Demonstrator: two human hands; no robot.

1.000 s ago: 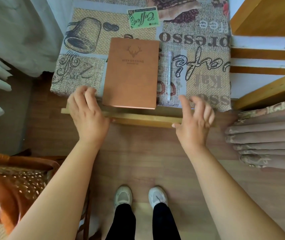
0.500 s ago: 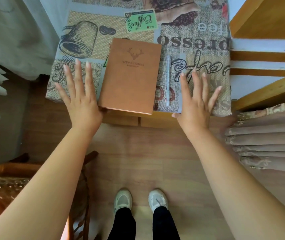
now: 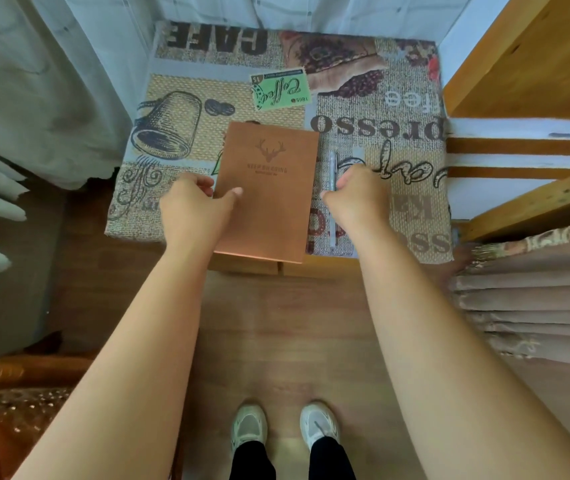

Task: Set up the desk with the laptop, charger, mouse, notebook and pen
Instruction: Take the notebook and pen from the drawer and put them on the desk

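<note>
Both arms outstretched, left hand (image 3: pixel 193 199) pinching with thumb on top, right hand (image 3: pixel 358 192) curled downward.

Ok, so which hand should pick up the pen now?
The right hand. It already sits over the pen, fingers curled at its barrel, while the left hand grips the notebook by its left edge.

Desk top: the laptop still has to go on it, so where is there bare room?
The far half of the desk beyond the notebook is free, and the patch left of it. The near right is crowded: the pen, the right hand. The left hand grips the notebook's left edge.
</note>
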